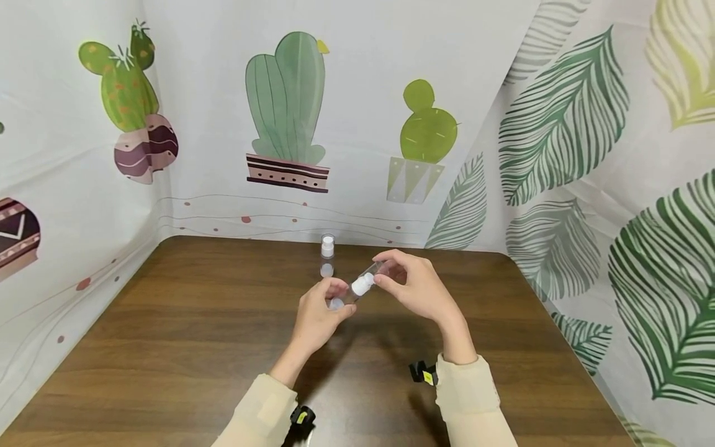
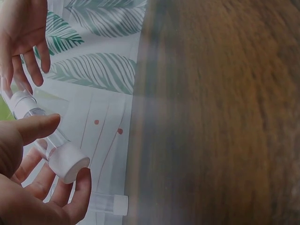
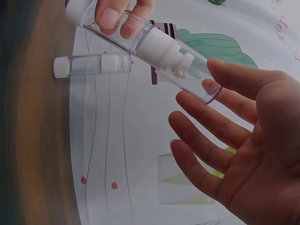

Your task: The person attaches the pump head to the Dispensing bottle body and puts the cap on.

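Note:
A clear pump bottle (image 1: pixel 362 285) with a white pump head and a transparent cap is held tilted above the table. My left hand (image 1: pixel 317 315) grips its lower body, thumb on one side and fingers on the other, near the white base (image 2: pixel 69 161). At the upper end, my right hand (image 1: pixel 418 287) pinches the clear cap (image 3: pixel 199 77) between thumb and index finger; its other fingers are spread. The cap still surrounds the white nozzle (image 3: pixel 180 61). Behind the hands a second, similar pump bottle (image 1: pixel 327 256) stands upright with its clear cap on, touched by neither hand.
The brown wooden table (image 1: pixel 184 323) reaches back to a white cloth backdrop (image 1: pixel 357 124) printed with cacti and leaves. Black wrist devices sit at the left cuff (image 1: pixel 262 403) and the right cuff (image 1: pixel 466 385).

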`<state>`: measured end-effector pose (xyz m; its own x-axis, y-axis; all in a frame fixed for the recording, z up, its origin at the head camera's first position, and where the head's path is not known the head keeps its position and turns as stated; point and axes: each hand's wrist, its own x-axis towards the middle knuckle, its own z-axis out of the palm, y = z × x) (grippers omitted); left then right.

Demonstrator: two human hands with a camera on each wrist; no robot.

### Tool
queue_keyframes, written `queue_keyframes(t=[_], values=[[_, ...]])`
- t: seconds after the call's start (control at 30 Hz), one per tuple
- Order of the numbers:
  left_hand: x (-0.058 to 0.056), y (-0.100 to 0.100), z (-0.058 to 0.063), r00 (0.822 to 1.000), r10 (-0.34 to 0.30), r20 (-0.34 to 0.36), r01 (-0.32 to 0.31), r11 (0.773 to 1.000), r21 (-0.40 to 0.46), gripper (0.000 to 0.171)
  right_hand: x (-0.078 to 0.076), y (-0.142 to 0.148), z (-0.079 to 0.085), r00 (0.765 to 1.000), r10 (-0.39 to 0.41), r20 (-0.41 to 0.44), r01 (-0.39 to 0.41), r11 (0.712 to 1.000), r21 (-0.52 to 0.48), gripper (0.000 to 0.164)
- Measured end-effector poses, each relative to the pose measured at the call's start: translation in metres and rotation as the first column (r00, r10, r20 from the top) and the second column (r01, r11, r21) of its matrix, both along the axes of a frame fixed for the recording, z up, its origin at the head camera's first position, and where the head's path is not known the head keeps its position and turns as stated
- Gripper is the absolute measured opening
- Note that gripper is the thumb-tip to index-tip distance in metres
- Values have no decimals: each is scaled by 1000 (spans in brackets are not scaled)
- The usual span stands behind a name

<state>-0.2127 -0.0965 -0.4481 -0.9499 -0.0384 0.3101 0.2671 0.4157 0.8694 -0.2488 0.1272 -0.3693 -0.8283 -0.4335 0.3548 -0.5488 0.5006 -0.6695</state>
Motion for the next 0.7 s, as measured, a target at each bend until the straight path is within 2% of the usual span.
queue_keyframes(t=[0.7], values=[[-1,0,-2,1000,-5,-3,5,1000,-4,38,1,-5,-3,999,41,-14,-41,999,14,29]])
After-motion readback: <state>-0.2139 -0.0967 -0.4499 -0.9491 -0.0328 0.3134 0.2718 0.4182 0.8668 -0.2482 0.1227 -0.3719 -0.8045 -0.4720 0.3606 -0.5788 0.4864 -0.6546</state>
